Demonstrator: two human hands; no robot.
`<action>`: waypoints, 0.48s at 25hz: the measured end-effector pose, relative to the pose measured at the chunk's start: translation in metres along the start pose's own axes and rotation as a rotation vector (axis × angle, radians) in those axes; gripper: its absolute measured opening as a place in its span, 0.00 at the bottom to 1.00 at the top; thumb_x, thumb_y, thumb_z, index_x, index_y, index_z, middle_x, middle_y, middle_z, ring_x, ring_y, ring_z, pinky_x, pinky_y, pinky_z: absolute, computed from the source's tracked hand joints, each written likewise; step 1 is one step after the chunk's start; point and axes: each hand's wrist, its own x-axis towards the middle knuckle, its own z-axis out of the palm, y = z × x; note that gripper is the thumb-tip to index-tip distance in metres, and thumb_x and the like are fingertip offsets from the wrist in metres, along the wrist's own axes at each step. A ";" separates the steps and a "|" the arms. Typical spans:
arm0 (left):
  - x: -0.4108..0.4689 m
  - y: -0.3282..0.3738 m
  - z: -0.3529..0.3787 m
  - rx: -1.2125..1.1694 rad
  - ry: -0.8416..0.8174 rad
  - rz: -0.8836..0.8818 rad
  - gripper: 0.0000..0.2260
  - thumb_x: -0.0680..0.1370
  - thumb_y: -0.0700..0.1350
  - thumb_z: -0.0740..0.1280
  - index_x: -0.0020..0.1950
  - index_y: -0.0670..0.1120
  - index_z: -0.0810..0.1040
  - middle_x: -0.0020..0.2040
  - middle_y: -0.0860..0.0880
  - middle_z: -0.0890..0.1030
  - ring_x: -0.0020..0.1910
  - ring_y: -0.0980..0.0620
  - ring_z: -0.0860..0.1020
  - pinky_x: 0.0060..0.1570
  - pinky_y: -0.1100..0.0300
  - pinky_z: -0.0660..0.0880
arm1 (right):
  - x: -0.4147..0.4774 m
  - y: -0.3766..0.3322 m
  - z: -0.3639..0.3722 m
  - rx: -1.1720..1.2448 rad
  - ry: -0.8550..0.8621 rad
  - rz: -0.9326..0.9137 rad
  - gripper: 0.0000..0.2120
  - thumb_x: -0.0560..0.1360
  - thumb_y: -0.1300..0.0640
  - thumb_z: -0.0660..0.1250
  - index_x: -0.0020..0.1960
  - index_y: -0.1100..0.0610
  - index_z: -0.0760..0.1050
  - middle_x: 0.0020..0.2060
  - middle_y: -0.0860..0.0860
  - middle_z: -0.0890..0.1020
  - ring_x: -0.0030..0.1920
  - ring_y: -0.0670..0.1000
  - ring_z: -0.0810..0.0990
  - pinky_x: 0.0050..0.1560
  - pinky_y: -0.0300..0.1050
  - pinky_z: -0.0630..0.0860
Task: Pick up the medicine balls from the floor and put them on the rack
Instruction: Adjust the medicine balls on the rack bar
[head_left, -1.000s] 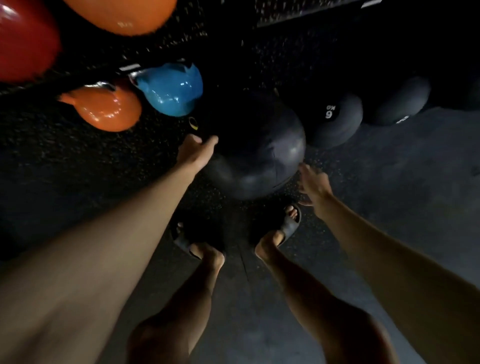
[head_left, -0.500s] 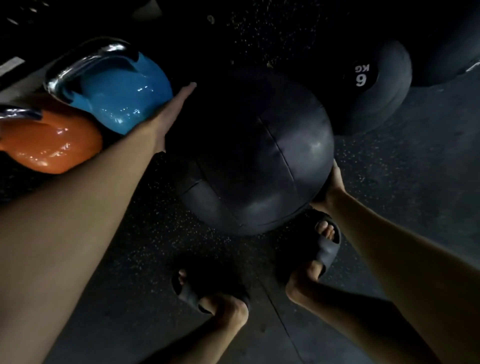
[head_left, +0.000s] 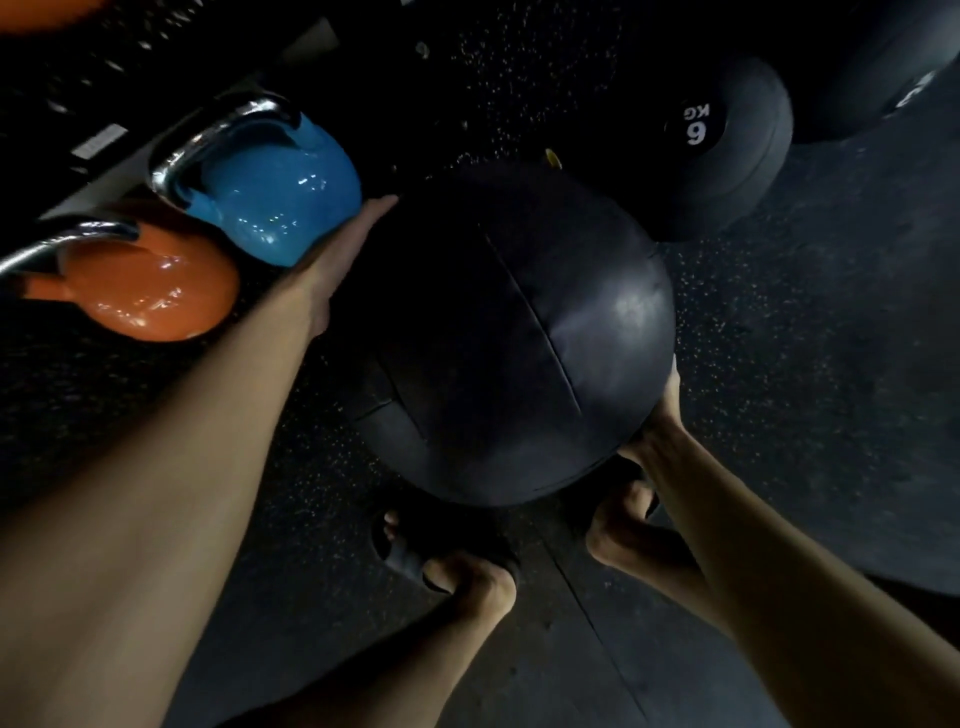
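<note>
A big black stitched medicine ball (head_left: 519, 332) fills the middle of the head view, above the dark speckled floor. My left hand (head_left: 343, 249) lies flat against its left side with straight fingers. My right hand (head_left: 657, 415) presses its lower right side; most of its fingers are hidden behind the ball. A smaller black ball marked 6 KG (head_left: 727, 150) lies on the floor behind it. Part of a third black ball (head_left: 883, 67) shows at the top right.
A blue kettlebell (head_left: 275, 202) and an orange kettlebell (head_left: 145, 288) stand close to my left hand. My feet in dark sandals (head_left: 415, 551) are just under the ball. Grey floor spreads to the right.
Both hands closed in on the big ball's sides from a reach. The ball now looks larger and nearer, a little closer than half a second ago.
</note>
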 end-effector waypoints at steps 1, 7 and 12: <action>-0.021 0.005 -0.004 0.016 -0.020 -0.008 0.41 0.55 0.75 0.75 0.65 0.59 0.79 0.61 0.54 0.82 0.61 0.53 0.80 0.67 0.51 0.73 | -0.024 0.003 -0.004 -0.012 0.046 -0.006 0.20 0.80 0.39 0.59 0.51 0.53 0.80 0.48 0.51 0.87 0.52 0.55 0.81 0.46 0.48 0.77; -0.196 0.068 -0.049 -0.042 -0.096 0.021 0.29 0.66 0.69 0.73 0.62 0.56 0.81 0.58 0.52 0.84 0.57 0.53 0.83 0.63 0.54 0.76 | -0.207 0.003 -0.013 -0.034 0.033 -0.127 0.21 0.78 0.38 0.60 0.55 0.51 0.85 0.52 0.52 0.87 0.55 0.58 0.85 0.60 0.58 0.79; -0.368 0.149 -0.085 -0.072 -0.107 0.099 0.15 0.78 0.60 0.66 0.52 0.50 0.82 0.48 0.54 0.86 0.39 0.58 0.84 0.44 0.62 0.81 | -0.377 -0.013 -0.017 -0.014 -0.040 -0.209 0.25 0.78 0.37 0.58 0.59 0.52 0.84 0.55 0.52 0.86 0.60 0.57 0.83 0.66 0.59 0.74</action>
